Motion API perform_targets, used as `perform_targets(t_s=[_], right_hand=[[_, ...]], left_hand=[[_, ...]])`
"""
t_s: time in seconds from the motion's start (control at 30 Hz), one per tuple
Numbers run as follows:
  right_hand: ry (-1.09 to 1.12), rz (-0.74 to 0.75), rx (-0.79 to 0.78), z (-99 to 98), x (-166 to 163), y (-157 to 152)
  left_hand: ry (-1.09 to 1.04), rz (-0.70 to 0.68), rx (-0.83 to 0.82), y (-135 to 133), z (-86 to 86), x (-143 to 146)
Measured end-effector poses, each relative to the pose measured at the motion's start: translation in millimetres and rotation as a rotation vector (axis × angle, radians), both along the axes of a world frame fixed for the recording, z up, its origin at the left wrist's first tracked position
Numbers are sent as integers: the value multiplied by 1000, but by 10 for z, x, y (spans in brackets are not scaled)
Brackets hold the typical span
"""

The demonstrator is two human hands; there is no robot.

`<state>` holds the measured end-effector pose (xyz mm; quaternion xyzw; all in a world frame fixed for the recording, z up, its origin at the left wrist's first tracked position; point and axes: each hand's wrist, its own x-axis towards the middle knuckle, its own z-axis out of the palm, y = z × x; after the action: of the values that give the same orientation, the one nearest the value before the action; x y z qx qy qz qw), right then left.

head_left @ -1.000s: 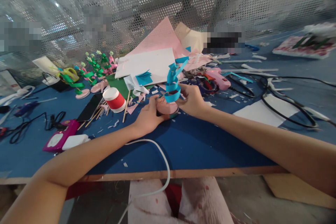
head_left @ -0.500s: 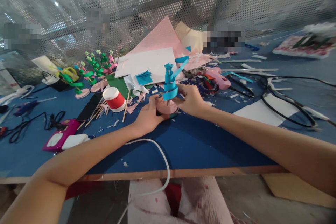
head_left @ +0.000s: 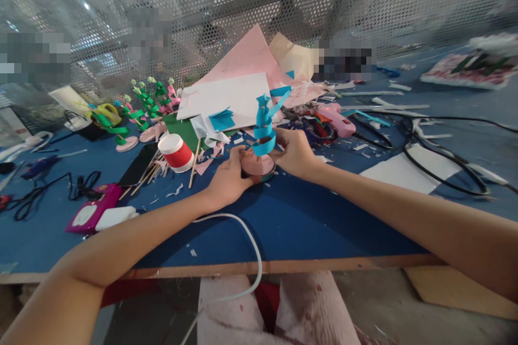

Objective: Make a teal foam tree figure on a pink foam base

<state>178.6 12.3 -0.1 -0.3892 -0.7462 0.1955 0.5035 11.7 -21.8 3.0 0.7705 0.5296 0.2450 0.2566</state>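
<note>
A blue paper spiral [head_left: 264, 132] with a star-like top stands over a round pink disc [head_left: 259, 164] with a dark rim, near the middle of the table. My left hand [head_left: 231, 180] is closed around the left edge of the disc. With thumb and fingers together, my right hand [head_left: 294, 152] pinches the lower right side of the blue spiral. Part of the right fingertips is hidden behind the paper. Just left of my hands lies a white cup with a red band [head_left: 176, 153], beside thin wooden sticks [head_left: 195, 163].
White and pink sheets [head_left: 232, 94] are heaped behind my hands. Several green paper spirals on pink discs [head_left: 127, 143] stand at left. A pink glue gun [head_left: 338, 120] and black cable [head_left: 445, 172] lie right. A magenta device [head_left: 94, 207] and white cord [head_left: 246, 232] are nearer me.
The blue spiral has shifted slightly to the right and leans a little, its lowest coil looser. My left hand stays on the disc; my right hand has barely moved.
</note>
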Motion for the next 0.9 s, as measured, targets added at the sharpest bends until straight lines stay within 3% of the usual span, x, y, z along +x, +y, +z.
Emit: perform_targets(t_s=[0.27,0.6,0.9], right_hand=[[-80,6,120,69,4,-44],[-25,-17,16,10,2,-11],[-122,17,146,58,11,-37]], left_hand=[[-30,-33,5,3,-8,-1],[-5,-19,5,-7,15,5],[-43,-61,24,7,-17,-10]])
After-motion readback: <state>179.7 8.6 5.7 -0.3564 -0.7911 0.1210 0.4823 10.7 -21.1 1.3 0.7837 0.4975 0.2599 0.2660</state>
